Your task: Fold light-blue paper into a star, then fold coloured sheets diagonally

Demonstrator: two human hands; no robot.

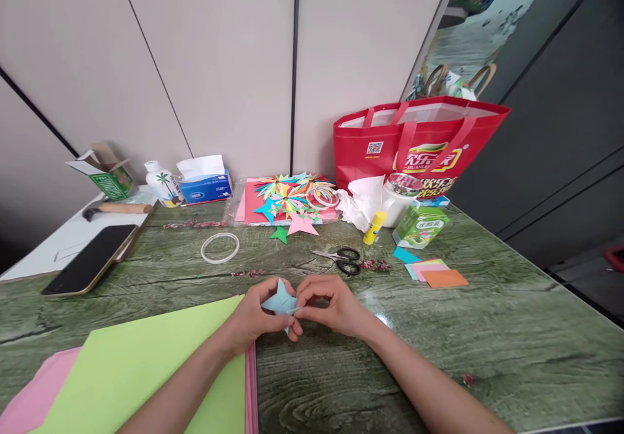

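Between my two hands is a light blue folded paper star (281,299), held above the table near its front. My left hand (260,314) wraps round its left side, with the thumb along the lower edge. The fingers of my right hand (326,303) pinch the star's right side; part of that point is hidden by the fingertips. Just beyond the hands lie black-handled scissors (341,258), shut, with the blades toward the left. A pink paper star (303,224) and a small green star (279,234) rest farther back.
Green and pink paper sheets (160,356) lie under my left forearm. Tape rolls (220,248), a glue stick (375,227), paper strips (441,274) and a green carton (420,227) stand or lie around. Behind are colourful folded stars (287,193), a red bag (370,161), and a phone (90,258) at left.
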